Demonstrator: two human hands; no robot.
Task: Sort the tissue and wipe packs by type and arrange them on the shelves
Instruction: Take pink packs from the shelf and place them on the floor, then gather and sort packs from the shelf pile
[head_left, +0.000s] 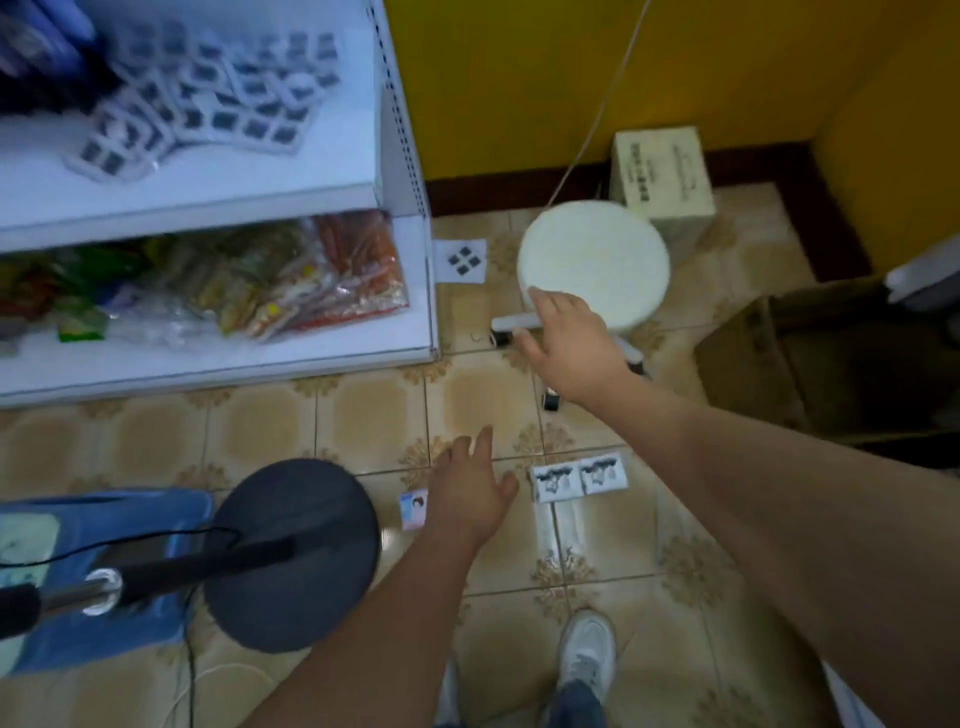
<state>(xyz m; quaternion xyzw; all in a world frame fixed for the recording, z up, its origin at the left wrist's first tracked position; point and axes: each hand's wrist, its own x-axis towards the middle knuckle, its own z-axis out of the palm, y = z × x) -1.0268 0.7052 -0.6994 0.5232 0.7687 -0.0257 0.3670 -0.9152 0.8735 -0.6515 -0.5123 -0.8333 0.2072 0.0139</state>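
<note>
Two bare hands reach down over the tiled floor (597, 530). The left hand (470, 488) is spread wide and holds nothing. One small pink tissue pack (414, 509) lies on the floor, just beside it. The right hand (569, 340) is also spread and holds nothing, over the edge of one round white stool (597, 260). Two black-and-white tissue packs (579, 477) lie side by side, touching, between the arms. One white shelf unit (218, 358) stands to the left, with snack bags (291, 280) on its low shelf.
</note>
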